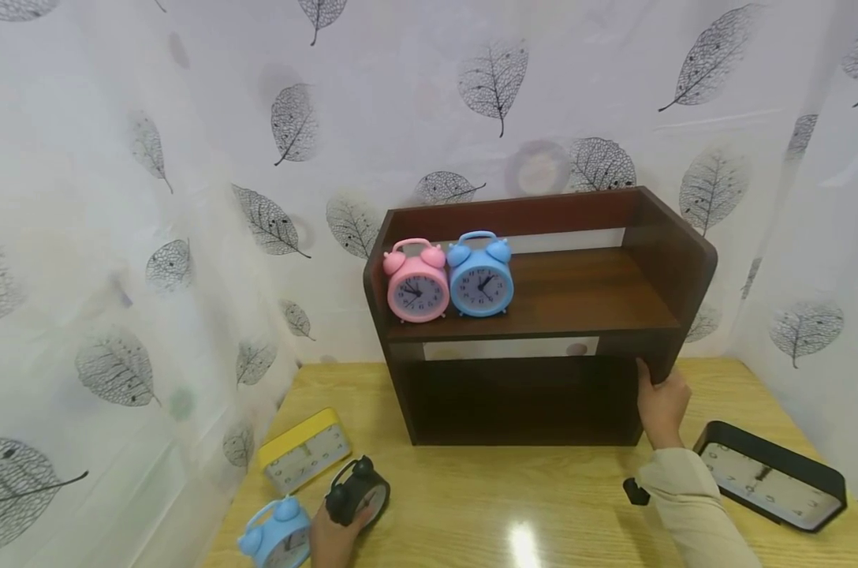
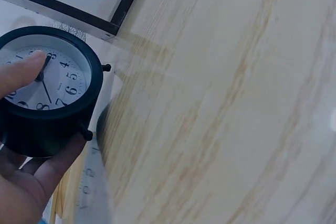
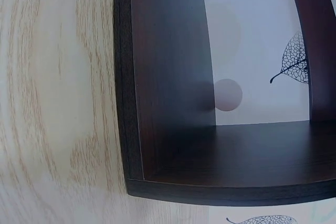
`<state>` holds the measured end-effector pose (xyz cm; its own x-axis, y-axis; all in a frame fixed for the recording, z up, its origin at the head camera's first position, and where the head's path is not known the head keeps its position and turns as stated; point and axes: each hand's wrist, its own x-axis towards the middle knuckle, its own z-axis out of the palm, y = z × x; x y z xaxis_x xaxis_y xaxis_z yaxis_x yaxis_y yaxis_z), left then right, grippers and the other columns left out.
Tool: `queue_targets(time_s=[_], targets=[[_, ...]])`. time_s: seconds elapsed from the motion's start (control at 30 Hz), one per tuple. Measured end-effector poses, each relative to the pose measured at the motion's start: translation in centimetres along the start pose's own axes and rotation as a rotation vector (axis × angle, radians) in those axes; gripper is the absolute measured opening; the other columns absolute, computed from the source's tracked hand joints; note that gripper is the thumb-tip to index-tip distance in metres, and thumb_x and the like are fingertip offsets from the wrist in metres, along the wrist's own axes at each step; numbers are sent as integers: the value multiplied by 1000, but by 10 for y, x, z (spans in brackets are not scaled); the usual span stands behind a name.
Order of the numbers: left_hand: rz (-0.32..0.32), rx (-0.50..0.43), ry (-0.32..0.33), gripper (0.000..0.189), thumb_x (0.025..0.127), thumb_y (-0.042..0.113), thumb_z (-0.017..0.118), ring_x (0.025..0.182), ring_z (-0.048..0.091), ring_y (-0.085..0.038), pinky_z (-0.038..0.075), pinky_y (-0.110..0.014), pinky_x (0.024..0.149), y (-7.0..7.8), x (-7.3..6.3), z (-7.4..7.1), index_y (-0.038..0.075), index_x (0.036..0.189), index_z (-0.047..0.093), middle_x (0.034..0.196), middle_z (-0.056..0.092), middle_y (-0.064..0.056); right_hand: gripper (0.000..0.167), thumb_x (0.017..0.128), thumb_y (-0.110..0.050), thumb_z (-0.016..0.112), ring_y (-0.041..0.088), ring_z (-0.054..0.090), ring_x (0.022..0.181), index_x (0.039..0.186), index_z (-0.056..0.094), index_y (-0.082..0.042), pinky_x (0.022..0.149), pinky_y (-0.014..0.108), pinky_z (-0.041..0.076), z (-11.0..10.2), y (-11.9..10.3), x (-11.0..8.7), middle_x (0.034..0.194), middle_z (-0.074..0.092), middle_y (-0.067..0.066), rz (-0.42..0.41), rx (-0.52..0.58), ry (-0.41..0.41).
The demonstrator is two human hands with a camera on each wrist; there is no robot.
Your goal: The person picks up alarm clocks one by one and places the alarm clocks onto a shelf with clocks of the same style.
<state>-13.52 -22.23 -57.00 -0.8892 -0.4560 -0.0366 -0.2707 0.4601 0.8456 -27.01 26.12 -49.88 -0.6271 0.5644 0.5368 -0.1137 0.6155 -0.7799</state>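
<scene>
My left hand (image 1: 332, 538) holds a black twin-bell alarm clock (image 1: 358, 491) at the table's left front. In the left wrist view the thumb lies across the clock's white dial (image 2: 65, 80) and the fingers support its casing from below. My right hand (image 1: 665, 404) grips the lower right side panel of a dark brown two-tier shelf (image 1: 564, 323), thumb on the inner face. The right wrist view shows the shelf's lower corner (image 3: 173, 166), with the hand itself out of sight. A pink alarm clock (image 1: 418, 293) and a blue alarm clock (image 1: 482, 285) stand side by side on the upper tier, at its left.
Beside my left hand sits another blue alarm clock (image 1: 280, 536), with a yellow rectangular clock (image 1: 305, 450) behind it. A black rectangular clock (image 1: 770, 477) lies right of my right forearm. A small black object (image 1: 636, 492) is near the sleeve. Leaf-patterned curtains (image 1: 415, 102) enclose the wooden table (image 1: 486, 505).
</scene>
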Motion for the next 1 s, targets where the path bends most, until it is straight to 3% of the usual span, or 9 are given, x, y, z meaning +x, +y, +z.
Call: queue_targets(time_s=[0.13, 0.3, 0.57, 1.0], targets=[[14, -12, -2, 68, 64, 31, 85, 105, 61, -42, 47, -51, 92, -1, 1, 1, -8, 112, 57, 111, 64, -27, 30, 89, -16, 61, 53, 56, 78, 88, 56, 13, 67, 58, 39, -1, 1, 0, 85, 59, 37, -4, 3, 3], [93, 30, 27, 65, 64, 33, 85, 101, 63, -41, 48, -50, 90, 7, 1, 0, -8, 109, 59, 107, 65, -26, 28, 88, -14, 62, 54, 56, 79, 89, 57, 14, 68, 59, 40, -1, 1, 1, 86, 59, 38, -23, 13, 4], [157, 104, -10, 60, 65, 40, 82, 92, 66, -33, 52, -46, 80, 48, -5, -8, -2, 103, 63, 100, 69, -19, 30, 88, -14, 62, 55, 56, 81, 89, 56, 15, 70, 59, 39, -1, -1, 1, 88, 59, 39, 1, 2, -10], [310, -26, -186, 51, 65, 32, 84, 95, 65, -24, 51, -37, 81, 115, -7, -9, 6, 105, 64, 100, 70, -8, 30, 87, -15, 63, 56, 56, 78, 86, 56, 13, 68, 60, 39, -1, 1, 2, 86, 60, 39, -18, -8, 1]])
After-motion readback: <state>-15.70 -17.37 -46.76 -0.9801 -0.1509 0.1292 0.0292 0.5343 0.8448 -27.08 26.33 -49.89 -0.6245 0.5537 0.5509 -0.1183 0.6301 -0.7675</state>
